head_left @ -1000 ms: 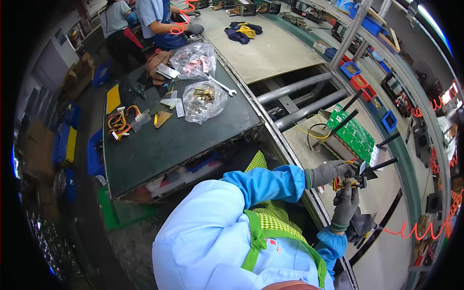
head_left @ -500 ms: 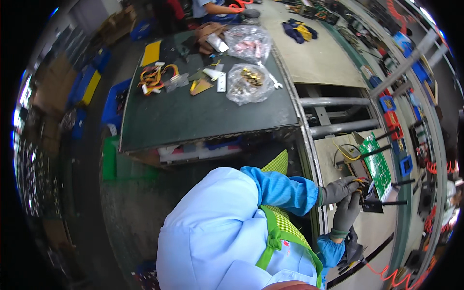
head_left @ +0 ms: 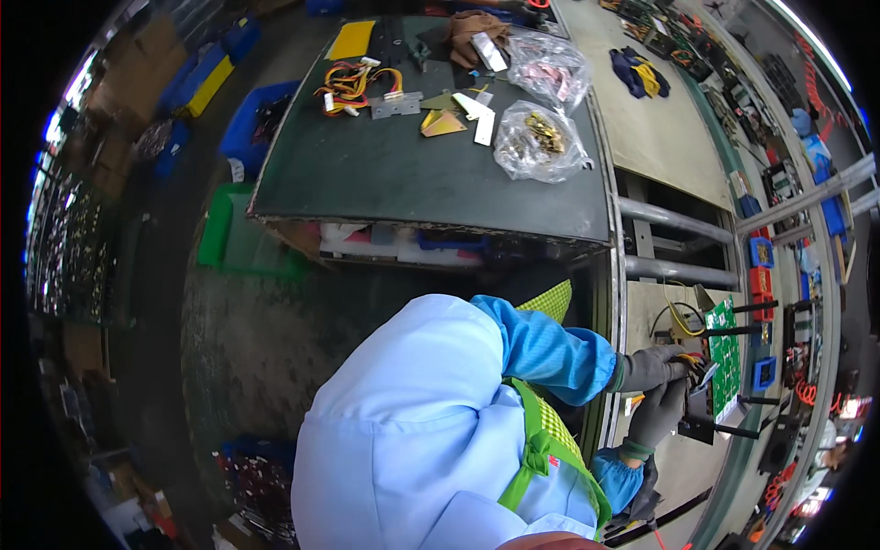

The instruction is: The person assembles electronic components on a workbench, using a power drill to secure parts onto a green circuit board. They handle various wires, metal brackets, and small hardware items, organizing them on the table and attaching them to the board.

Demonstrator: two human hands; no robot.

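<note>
My left hand [head_left: 653, 367], in a grey glove, reaches in from the left with its fingers closed round a bundle of red and yellow wires [head_left: 692, 358]. Just below it my right hand [head_left: 658, 414], gloved too, has its fingertips pinched at the same spot. What it grips is hidden by the fingers. Both hands work at the near side of an electronic unit with a green circuit board [head_left: 725, 353] tilted up along it. Several black rods stick out to the right of the board. A yellow cable [head_left: 683, 321] loops at the unit's far end.
A dark green table [head_left: 422, 188] stands to the left, with wire harnesses [head_left: 353, 87], metal brackets [head_left: 477, 117] and a plastic bag of brass-coloured parts [head_left: 543, 139]. Metal rollers [head_left: 678, 269] cross a gap beyond the unit. Small blue and red bins [head_left: 761, 280] line the right side.
The whole view has shifted, so the table and unit sit differently in the picture. Both hands stay at the wires beside the circuit board, with only slight finger movement.
</note>
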